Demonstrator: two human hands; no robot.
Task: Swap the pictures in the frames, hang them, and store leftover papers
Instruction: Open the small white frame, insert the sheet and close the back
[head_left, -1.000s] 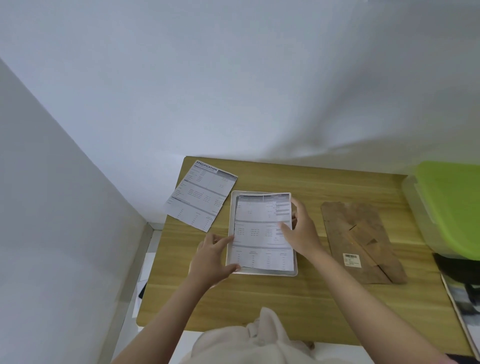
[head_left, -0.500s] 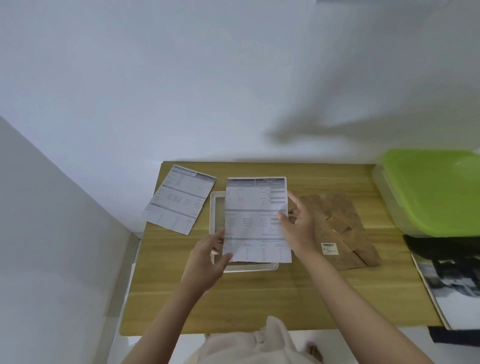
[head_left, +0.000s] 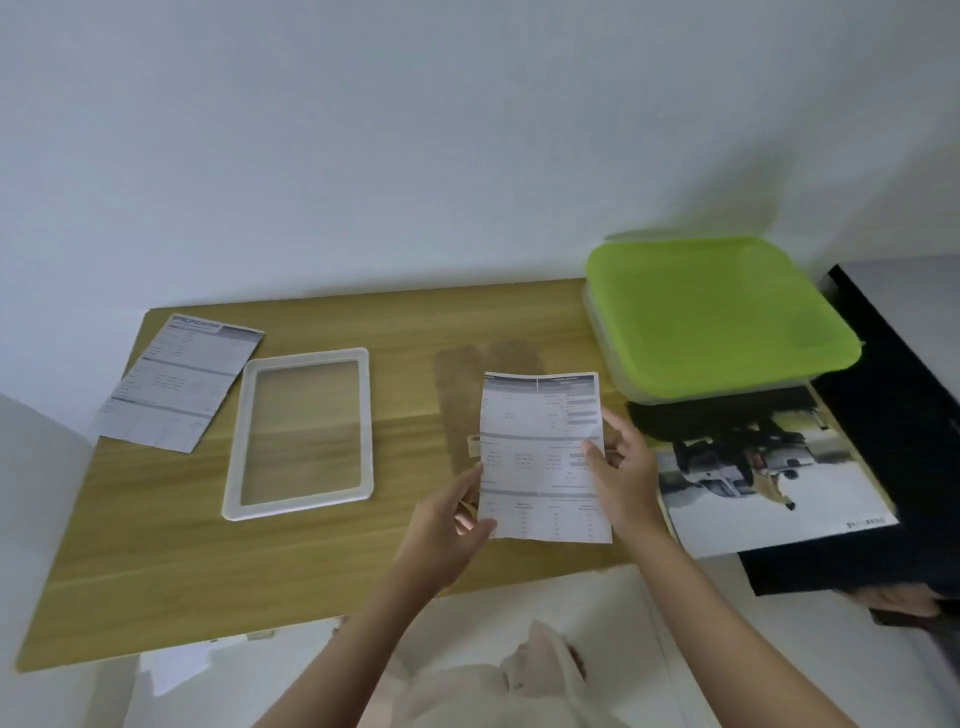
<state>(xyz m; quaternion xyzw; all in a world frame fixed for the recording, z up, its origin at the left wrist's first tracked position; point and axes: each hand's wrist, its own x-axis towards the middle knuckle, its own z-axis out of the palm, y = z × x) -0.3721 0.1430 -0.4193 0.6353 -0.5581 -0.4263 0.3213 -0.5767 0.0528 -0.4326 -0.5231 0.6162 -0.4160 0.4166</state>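
I hold a printed specification sheet (head_left: 540, 457) above the wooden table (head_left: 311, 551), right of centre. My left hand (head_left: 447, 525) pinches its lower left edge and my right hand (head_left: 618, 478) grips its right edge. A white picture frame (head_left: 300, 431) lies flat on the table to the left, with nothing in it; the wood shows through its glass. A second specification sheet (head_left: 176, 382) lies at the table's far left corner. The brown frame backing board (head_left: 467, 395) lies under the held sheet, mostly hidden.
A clear storage box with a green lid (head_left: 711, 312) stands at the table's back right. A large photo print (head_left: 769, 467) lies in front of it, half off the table edge. A black surface (head_left: 893, 415) is at the far right. White walls stand behind and left.
The sheet has been lifted out of the white frame and carried to the right, over the backing board. The frame now lies without a sheet. My view has swung right.
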